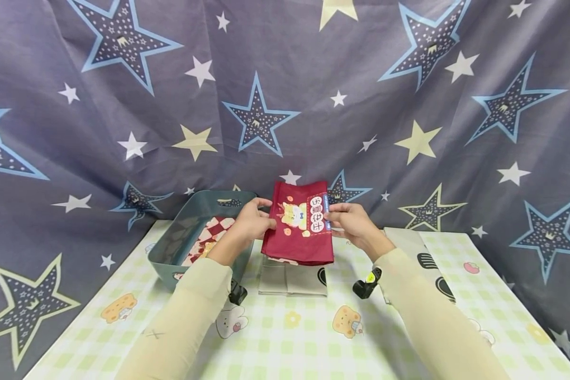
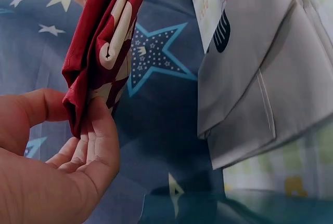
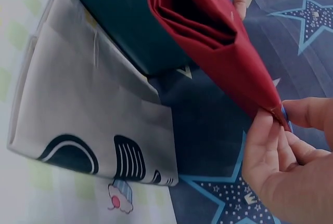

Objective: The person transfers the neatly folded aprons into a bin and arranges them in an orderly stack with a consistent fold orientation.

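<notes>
A folded red cloth (image 1: 296, 245) with a cartoon animal and a column of white round labels is held up above the table. My left hand (image 1: 256, 219) pinches its left edge between thumb and fingers. On the opposite side, my right hand (image 1: 353, 224) grips the edge by a blue strip. The left wrist view shows a red-and-cream checked layer (image 2: 117, 52) on the back of the cloth. Its stacked folds (image 3: 197, 24) appear in the right wrist view. Below it lies a folded grey cloth (image 1: 292, 279) with dark printed shapes.
A dark green bin (image 1: 168, 258) stands left of the hands, with a red-and-cream checked cloth (image 1: 214, 232) inside. Behind the right forearm lies another pale cloth (image 1: 408, 243) with black prints. A star-patterned curtain (image 1: 285, 47) hangs behind the table (image 1: 313, 353).
</notes>
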{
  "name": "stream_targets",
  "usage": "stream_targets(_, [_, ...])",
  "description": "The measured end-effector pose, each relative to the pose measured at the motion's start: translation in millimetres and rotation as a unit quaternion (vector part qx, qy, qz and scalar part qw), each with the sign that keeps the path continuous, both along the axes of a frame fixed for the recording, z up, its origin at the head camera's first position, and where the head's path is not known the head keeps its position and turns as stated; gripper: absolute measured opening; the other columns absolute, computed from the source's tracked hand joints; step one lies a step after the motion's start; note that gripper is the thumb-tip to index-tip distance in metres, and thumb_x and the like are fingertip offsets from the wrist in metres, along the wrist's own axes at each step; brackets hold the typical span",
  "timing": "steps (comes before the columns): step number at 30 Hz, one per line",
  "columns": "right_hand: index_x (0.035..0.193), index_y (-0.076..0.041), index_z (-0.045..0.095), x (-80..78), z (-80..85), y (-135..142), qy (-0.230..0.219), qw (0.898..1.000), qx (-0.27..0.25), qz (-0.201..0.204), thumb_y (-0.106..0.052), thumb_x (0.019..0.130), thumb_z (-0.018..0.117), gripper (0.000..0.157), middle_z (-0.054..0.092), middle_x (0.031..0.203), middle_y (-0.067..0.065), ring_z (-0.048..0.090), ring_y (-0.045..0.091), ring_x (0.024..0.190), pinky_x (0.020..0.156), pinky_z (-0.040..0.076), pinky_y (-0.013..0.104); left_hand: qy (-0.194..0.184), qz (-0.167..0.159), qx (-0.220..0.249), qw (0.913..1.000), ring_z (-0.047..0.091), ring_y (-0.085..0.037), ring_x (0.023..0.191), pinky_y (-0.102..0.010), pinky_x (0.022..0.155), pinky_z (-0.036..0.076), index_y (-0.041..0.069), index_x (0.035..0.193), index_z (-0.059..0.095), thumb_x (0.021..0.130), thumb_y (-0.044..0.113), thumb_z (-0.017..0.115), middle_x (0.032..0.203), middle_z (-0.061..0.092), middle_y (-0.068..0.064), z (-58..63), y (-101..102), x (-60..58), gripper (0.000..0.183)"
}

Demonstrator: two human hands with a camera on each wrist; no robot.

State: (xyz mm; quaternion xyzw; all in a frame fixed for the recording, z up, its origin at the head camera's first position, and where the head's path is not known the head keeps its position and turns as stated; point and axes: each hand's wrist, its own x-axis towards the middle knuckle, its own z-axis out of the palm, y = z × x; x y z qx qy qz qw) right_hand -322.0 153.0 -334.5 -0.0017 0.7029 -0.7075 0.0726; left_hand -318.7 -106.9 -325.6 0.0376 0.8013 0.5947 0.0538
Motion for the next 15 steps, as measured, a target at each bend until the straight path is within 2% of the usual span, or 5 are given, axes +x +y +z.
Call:
stream_targets(7, [0.127,0.004,0.055,-1.6,1.4,-18,0.003,1.0,-0.008,0.003,-0.002,0.098,0.063,0.031,0.062,0.107,0.011,0.067,0.019,0.084,0.077,0.061,0.034,0.005,0.007,-0.014,0.9999,0.061,-0.019,0.072,-0.03,0.058,0.053,0.007,0.146,0.043,0.087,-0.006,0.065,0.11,0.061,-0.017,3.5,-20,1.8,0.064])
stream_targets(15, [0.128,0.005,0.056,-1.6,3.3,-42,0.016,1.0,-0.009,0.015,-0.002,0.098,0.064,0.032,0.063,0.112,0.017,0.068,0.02,0.088,0.081,0.061,0.036,0.018,0.016,-0.049,0.9985,0.064,-0.019,0.076,-0.03,0.057,0.053,0.008,0.147,0.043,0.087,-0.005,0.066,0.113,0.063,-0.019,11.0,-45,6.9,0.065])
